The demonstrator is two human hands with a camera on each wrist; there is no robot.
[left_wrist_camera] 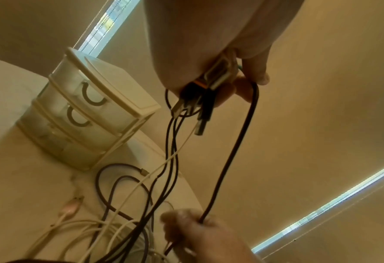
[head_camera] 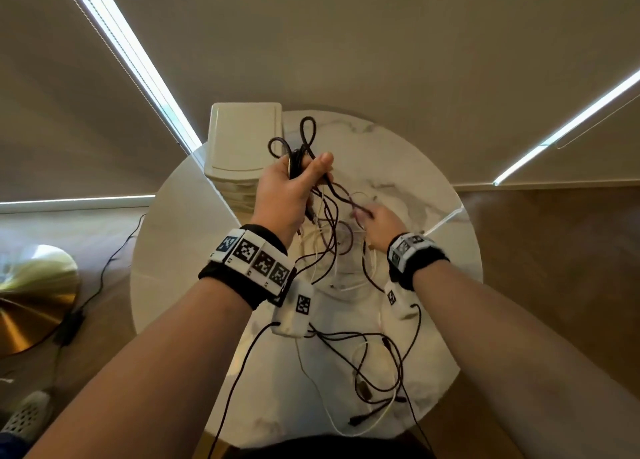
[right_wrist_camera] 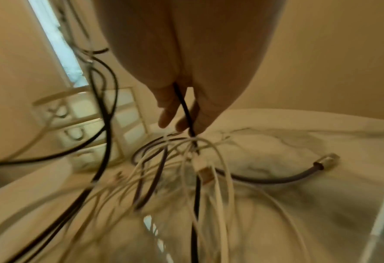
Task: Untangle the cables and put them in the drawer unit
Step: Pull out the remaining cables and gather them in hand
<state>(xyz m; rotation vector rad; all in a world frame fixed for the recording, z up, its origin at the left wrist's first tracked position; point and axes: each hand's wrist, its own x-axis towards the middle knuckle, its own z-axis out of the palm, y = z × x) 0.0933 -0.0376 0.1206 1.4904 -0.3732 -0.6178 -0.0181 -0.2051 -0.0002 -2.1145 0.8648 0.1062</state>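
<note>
Above a round marble table [head_camera: 433,168], the left hand [head_camera: 287,192] is raised with its fingers curled round a bundle of black cables [head_camera: 301,140], whose loops stick up past the thumb and whose plugs hang below the fist. The right hand [head_camera: 379,225], lower down, pinches one black cable [left_wrist_camera: 231,151] running up to the left hand. White cables [right_wrist_camera: 222,186] lie tangled on the tabletop (a grey one [right_wrist_camera: 265,179] among them). The cream drawer unit [head_camera: 242,140] stands at the table's far left, drawers closed
</note>
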